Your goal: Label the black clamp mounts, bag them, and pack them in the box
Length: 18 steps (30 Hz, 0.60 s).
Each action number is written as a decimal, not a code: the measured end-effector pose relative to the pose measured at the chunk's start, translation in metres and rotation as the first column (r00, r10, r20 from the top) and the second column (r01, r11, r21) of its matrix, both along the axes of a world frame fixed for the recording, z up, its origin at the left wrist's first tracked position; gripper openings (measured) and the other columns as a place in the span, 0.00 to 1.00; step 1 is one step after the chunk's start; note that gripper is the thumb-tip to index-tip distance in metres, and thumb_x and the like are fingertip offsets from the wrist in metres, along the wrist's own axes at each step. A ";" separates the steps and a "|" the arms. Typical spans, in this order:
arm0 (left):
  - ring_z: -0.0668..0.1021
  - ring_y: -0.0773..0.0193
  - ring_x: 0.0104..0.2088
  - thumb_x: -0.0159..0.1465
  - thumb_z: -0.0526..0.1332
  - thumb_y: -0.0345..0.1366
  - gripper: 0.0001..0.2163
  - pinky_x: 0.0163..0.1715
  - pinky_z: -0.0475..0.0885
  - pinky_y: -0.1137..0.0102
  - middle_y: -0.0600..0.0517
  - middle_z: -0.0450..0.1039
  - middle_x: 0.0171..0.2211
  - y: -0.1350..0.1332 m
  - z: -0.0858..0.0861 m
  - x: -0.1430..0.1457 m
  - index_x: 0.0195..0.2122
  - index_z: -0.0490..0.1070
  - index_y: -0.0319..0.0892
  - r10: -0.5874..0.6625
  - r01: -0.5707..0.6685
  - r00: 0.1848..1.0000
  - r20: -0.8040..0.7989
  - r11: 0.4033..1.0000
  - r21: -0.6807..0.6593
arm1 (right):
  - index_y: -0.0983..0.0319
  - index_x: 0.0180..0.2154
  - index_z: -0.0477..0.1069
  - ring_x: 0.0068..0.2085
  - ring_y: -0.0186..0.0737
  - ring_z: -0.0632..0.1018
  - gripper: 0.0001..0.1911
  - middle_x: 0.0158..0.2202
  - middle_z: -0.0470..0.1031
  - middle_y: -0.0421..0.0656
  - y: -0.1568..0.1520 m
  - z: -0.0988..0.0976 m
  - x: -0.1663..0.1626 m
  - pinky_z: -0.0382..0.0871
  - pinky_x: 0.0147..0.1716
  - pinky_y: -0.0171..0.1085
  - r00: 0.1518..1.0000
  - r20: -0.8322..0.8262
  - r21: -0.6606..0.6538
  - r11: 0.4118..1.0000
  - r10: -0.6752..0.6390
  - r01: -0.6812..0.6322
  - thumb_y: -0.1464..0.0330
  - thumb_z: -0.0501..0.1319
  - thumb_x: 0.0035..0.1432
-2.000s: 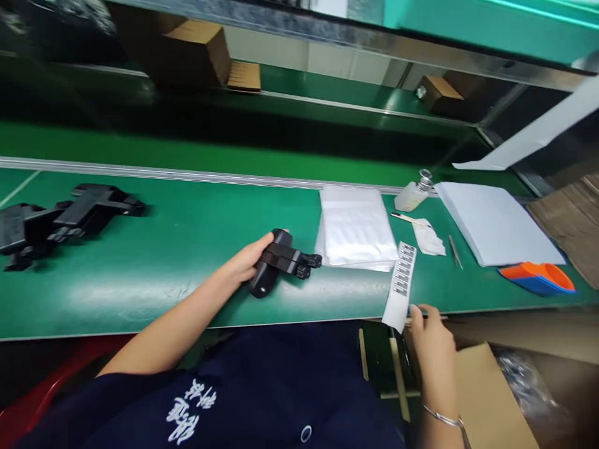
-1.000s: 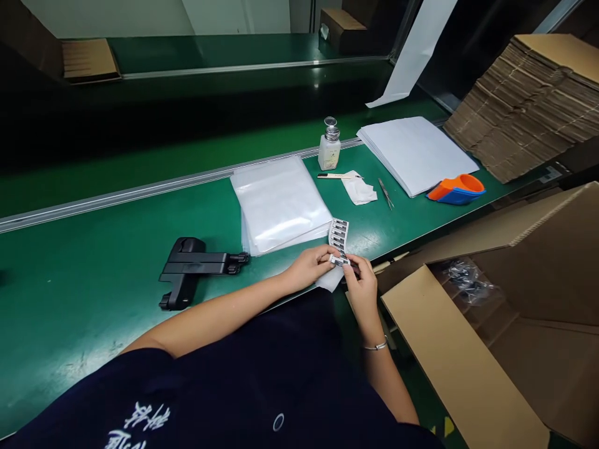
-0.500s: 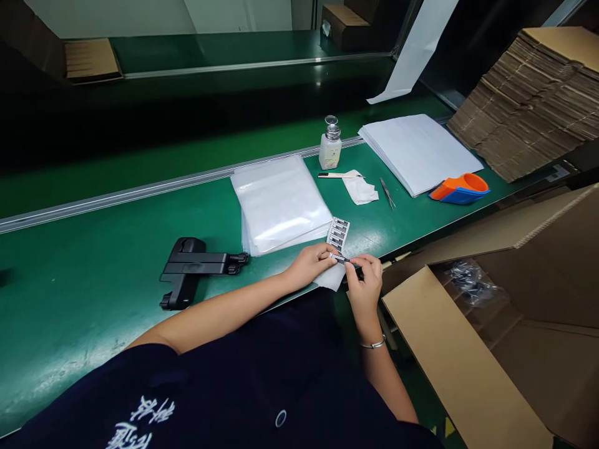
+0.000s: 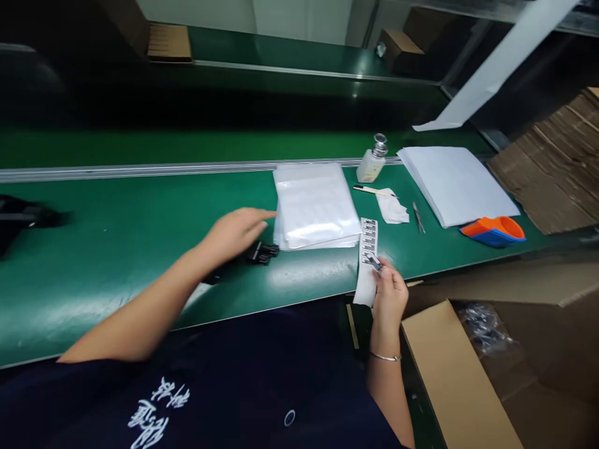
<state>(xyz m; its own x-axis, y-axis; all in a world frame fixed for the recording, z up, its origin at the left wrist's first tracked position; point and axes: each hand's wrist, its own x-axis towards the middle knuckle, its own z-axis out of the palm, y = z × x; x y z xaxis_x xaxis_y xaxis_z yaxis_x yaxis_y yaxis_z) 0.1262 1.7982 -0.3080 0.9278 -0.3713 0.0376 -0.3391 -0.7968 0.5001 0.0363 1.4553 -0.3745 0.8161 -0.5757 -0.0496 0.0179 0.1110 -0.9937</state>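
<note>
Label in the right hand's pinch, black device under the left

The label (image 4: 375, 262), small and blurred, is gripped between thumb and fingers of the right hand (image 4: 391, 292); it slants from those fingertips away and to the left, over the printed strip (image 4: 365, 274). That strip lies just left of the right hand, its long axis running away from the person with the far end leaning slightly right; printed rows fill the far part, and the blank tail reaches the front edge of the bench (image 4: 140, 224).

The left hand (image 4: 236, 233) is open, fingers stretched to the right above the black device (image 4: 263, 252). The device's knobbed end points right, out from beneath the hand.

Between the hands and farther off lies a stack of clear bags (image 4: 316, 206), the left fingertips at its near-side corner region's left edge. Beyond the right hand are a bottle (image 4: 370, 167), a white cloth (image 4: 394, 207) and tweezers (image 4: 418, 218); farther right, a paper stack (image 4: 461, 187) and an orange-and-blue holder (image 4: 493, 232). An open carton (image 4: 453, 374) sits below, right of the right hand.

The left hand and forearm hide most of the device, so its full axis and any contact cannot be told. Another black object (image 4: 23, 218), far left, is blurred and cut off.
</note>
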 end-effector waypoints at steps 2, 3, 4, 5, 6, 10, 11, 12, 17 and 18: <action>0.67 0.47 0.62 0.66 0.48 0.44 0.22 0.63 0.60 0.49 0.44 0.70 0.59 0.055 -0.009 0.000 0.56 0.70 0.41 0.051 -0.051 0.998 -0.033 0.999 0.002 | 0.62 0.33 0.76 0.47 0.45 0.78 0.13 0.48 0.77 0.48 0.007 0.007 0.007 0.69 0.52 0.49 0.998 0.057 0.047 0.999 0.017 -0.020 0.58 0.68 0.52; 0.67 0.49 0.62 0.66 0.48 0.44 0.23 0.63 0.59 0.50 0.44 0.68 0.59 0.072 -0.016 -0.006 0.56 0.69 0.40 0.068 -0.071 0.994 -0.080 0.997 -0.035 | 0.62 0.32 0.76 0.47 0.45 0.77 0.13 0.47 0.77 0.48 0.014 0.011 0.011 0.68 0.53 0.49 0.996 0.073 0.058 0.996 0.057 -0.061 0.59 0.68 0.52; 0.67 0.50 0.63 0.66 0.47 0.44 0.23 0.64 0.59 0.51 0.43 0.67 0.60 0.082 -0.025 -0.014 0.57 0.68 0.40 0.099 -0.109 0.988 -0.119 0.990 -0.085 | 0.62 0.31 0.76 0.49 0.46 0.77 0.12 0.47 0.76 0.48 0.025 0.017 0.016 0.67 0.54 0.50 0.990 0.077 0.050 0.991 0.118 -0.122 0.59 0.67 0.52; 0.67 0.52 0.62 0.66 0.46 0.42 0.23 0.64 0.59 0.53 0.43 0.66 0.60 0.084 -0.033 -0.023 0.58 0.67 0.40 0.146 -0.166 0.979 -0.144 0.976 -0.140 | 0.61 0.30 0.75 0.51 0.47 0.76 0.11 0.48 0.76 0.48 0.038 0.022 0.020 0.65 0.56 0.51 0.978 0.072 0.018 0.980 0.195 -0.196 0.60 0.67 0.53; 0.66 0.54 0.63 0.67 0.46 0.40 0.22 0.65 0.59 0.54 0.43 0.65 0.60 0.080 -0.041 -0.034 0.58 0.65 0.40 0.209 -0.236 0.966 -0.152 0.952 -0.193 | 0.61 0.29 0.75 0.53 0.49 0.75 0.10 0.49 0.76 0.48 0.055 0.028 0.024 0.62 0.58 0.52 0.958 0.059 -0.036 0.960 0.281 -0.279 0.61 0.66 0.54; 0.66 0.57 0.62 0.67 0.46 0.35 0.20 0.65 0.58 0.56 0.43 0.64 0.59 0.042 -0.059 -0.071 0.58 0.62 0.41 0.373 -0.407 0.913 -0.163 0.843 -0.353 | 0.59 0.25 0.72 0.61 0.51 0.67 0.09 0.51 0.75 0.48 0.128 0.044 0.032 0.54 0.62 0.53 0.797 -0.039 -0.312 0.750 0.603 -0.583 0.63 0.63 0.56; 0.65 0.57 0.63 0.67 0.47 0.35 0.19 0.66 0.58 0.57 0.43 0.63 0.59 0.035 -0.060 -0.077 0.58 0.62 0.41 0.371 -0.409 0.913 -0.173 0.828 -0.384 | 0.58 0.25 0.72 0.62 0.51 0.66 0.09 0.51 0.75 0.47 0.144 0.046 0.034 0.52 0.63 0.53 0.752 -0.075 -0.353 0.688 0.655 -0.634 0.63 0.62 0.55; 0.64 0.57 0.63 0.68 0.47 0.36 0.19 0.66 0.57 0.57 0.43 0.62 0.60 0.029 -0.059 -0.081 0.59 0.61 0.42 0.362 -0.405 0.914 -0.181 0.817 -0.411 | 0.58 0.24 0.71 0.62 0.52 0.66 0.10 0.50 0.75 0.47 0.157 0.046 0.036 0.52 0.63 0.53 0.712 -0.117 -0.373 0.634 0.693 -0.678 0.63 0.62 0.55; 0.59 0.55 0.67 0.70 0.48 0.38 0.18 0.67 0.55 0.56 0.43 0.59 0.62 0.027 -0.057 -0.085 0.60 0.59 0.43 0.306 -0.370 0.929 -0.208 0.793 -0.484 | 0.58 0.23 0.71 0.55 0.52 0.71 0.10 0.47 0.74 0.47 0.180 0.043 0.046 0.58 0.57 0.51 0.603 -0.291 -0.340 0.509 0.743 -0.791 0.63 0.62 0.53; 0.59 0.55 0.67 0.70 0.48 0.38 0.18 0.67 0.55 0.56 0.43 0.59 0.62 0.028 -0.057 -0.085 0.60 0.59 0.43 0.303 -0.369 0.929 -0.211 0.788 -0.493 | 0.58 0.23 0.71 0.53 0.51 0.71 0.10 0.46 0.74 0.47 0.180 0.043 0.048 0.59 0.56 0.51 0.599 -0.307 -0.342 0.501 0.740 -0.795 0.63 0.62 0.53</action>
<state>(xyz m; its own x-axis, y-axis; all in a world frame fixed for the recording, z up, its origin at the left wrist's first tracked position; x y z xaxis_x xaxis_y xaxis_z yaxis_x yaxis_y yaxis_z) 0.0413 1.8261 -0.3652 0.9998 0.0085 0.0189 -0.0128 -0.4624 0.8866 0.0840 1.6356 -0.3314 0.9511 0.2931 -0.0972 0.0215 -0.3771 -0.9259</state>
